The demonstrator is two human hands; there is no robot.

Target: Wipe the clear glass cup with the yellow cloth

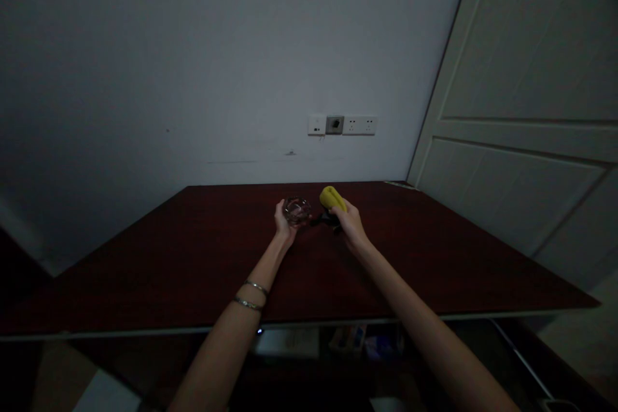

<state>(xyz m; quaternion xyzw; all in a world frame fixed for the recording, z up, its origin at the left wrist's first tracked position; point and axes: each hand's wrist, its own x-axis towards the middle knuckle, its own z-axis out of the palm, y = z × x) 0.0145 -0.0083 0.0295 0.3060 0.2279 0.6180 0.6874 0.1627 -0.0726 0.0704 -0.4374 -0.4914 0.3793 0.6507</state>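
Observation:
My left hand (pixel 282 221) grips a clear round glass dish (pixel 297 208), thumb at its left side and fingers beneath it. A folded yellow cloth (pixel 331 198) is pinched in my right hand (pixel 351 221), a short way to the right of the dish and apart from it. Below the cloth, by my right fingers, is a small black object (pixel 329 219); its kind is too dark to make out, and I cannot tell whether my fingers touch it. Both hands are over the far middle of the dark red tabletop (pixel 217 244).
A pale wall (pixel 217 64) with white sockets (pixel 359 125) stands behind the table. To the right is a panelled white door (pixel 521 103). A shelf under the front edge holds a white box (pixel 290 342) and a purple packet (pixel 381 346).

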